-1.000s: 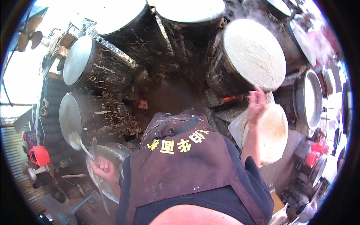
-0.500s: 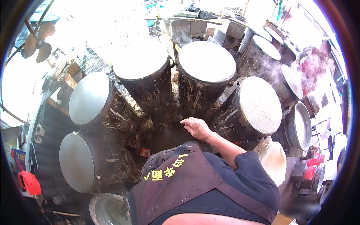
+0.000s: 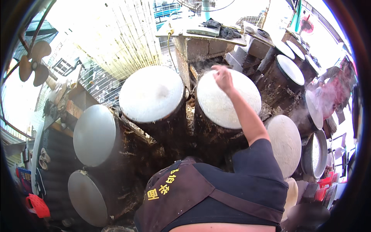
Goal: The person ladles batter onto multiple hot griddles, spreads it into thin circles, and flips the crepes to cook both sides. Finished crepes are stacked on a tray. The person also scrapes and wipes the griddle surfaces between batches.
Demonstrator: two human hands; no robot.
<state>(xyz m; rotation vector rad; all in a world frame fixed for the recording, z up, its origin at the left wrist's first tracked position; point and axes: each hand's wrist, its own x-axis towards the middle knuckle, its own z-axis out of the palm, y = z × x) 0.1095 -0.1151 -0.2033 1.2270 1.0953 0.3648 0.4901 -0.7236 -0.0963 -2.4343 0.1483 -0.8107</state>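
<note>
While the right hand (image 3: 223, 77) reaches out, grip released, fingertips on round white disc (image 3: 228, 100), far rim

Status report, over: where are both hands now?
Right hand open, at far rim of white round griddle. Left hand not in view. Nothing in the way on that griddle.

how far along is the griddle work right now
Done: two middle round griddles are coated white. In hand: the right hand is at the far edge of the white sheet. Left: two left griddles look bare grey. The left hand is out of view.
</note>
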